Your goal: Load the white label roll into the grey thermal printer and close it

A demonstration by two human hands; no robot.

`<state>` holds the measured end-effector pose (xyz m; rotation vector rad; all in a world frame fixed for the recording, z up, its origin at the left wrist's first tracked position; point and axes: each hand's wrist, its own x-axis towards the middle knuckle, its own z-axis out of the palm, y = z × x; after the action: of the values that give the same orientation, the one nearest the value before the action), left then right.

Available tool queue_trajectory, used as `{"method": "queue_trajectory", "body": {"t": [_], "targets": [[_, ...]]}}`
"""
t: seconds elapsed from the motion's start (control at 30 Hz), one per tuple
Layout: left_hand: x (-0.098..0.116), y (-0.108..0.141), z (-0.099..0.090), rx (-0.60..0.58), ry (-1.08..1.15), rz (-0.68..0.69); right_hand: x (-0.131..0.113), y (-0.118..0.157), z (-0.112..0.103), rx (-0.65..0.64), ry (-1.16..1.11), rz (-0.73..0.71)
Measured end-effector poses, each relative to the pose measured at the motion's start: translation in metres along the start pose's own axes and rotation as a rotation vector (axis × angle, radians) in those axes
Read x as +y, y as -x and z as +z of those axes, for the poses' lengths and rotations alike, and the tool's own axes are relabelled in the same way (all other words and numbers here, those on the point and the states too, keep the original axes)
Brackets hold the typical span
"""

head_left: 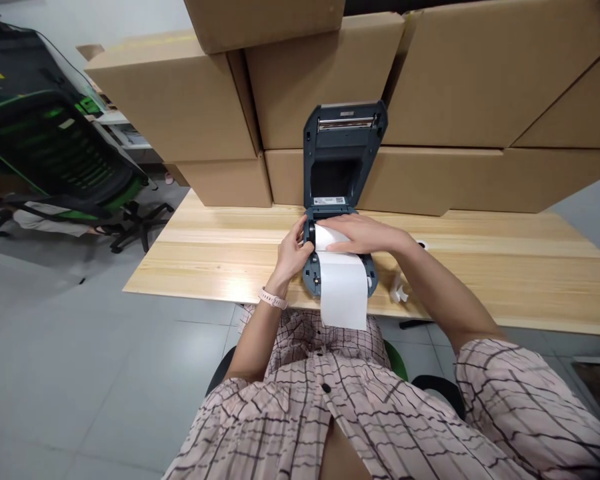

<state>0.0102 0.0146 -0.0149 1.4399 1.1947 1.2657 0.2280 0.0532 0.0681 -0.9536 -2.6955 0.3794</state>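
A dark grey label printer [309, 283] stands on the wooden table with its lid [370, 143] raised. Inside it lies a white paper roll [324, 238], and a strip of blank paper [344, 293] runs from it over the printer's front and past the table edge. At the printer's left side, my left hand [294, 252] grips the edge beside the roll, thumb toward the inside and fingers along the outer wall. My right hand [365, 233] rests across the top of the roll with its fingers stretched out, hiding the roll's right part.
Stacked cardboard boxes [320, 80] line the table's back. A crumpled white scrap [399, 288] lies on the wooden table [505, 267] right of the printer, with a small round white and black item [423, 245] behind my forearm. A green-black office chair [65, 153] stands left.
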Motion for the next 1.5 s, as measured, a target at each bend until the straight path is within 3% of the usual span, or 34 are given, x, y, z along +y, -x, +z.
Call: {"method": "queue_trajectory", "body": {"t": [0.17,0.3,0.47,0.87,1.03,1.17,1.23,1.33,1.4,1.5], "targets": [[0.004,0.003,0.002,0.021,0.036,-0.018,-0.050,0.074,0.019,-0.021,0.008,-0.015],[0.006,0.004,0.003,0.028,0.060,-0.037,-0.077,0.104,0.038,0.073,0.015,0.025],[0.007,0.006,0.003,0.028,0.143,-0.033,-0.082,0.107,0.052,0.202,-0.021,0.039],[0.005,0.014,0.004,0.038,0.229,-0.073,-0.084,0.108,0.060,0.319,-0.074,0.029],[0.024,0.054,0.012,0.042,0.254,-0.144,-0.087,0.114,0.063,0.349,-0.143,0.023],[0.042,0.097,0.019,-0.019,0.217,-0.215,-0.077,0.119,0.040,0.348,-0.344,-0.038],[0.047,0.109,0.020,-0.033,0.211,-0.248,-0.059,0.106,0.013,0.485,-0.440,-0.026],[0.049,0.114,0.019,-0.044,0.202,-0.278,-0.011,0.054,-0.035,0.859,-0.384,0.090],[0.048,0.113,0.018,-0.038,0.186,-0.282,0.027,0.005,-0.064,0.904,-0.460,0.129],[0.045,0.113,0.017,-0.028,0.184,-0.281,0.065,-0.054,-0.089,0.789,-0.599,0.161]]}}
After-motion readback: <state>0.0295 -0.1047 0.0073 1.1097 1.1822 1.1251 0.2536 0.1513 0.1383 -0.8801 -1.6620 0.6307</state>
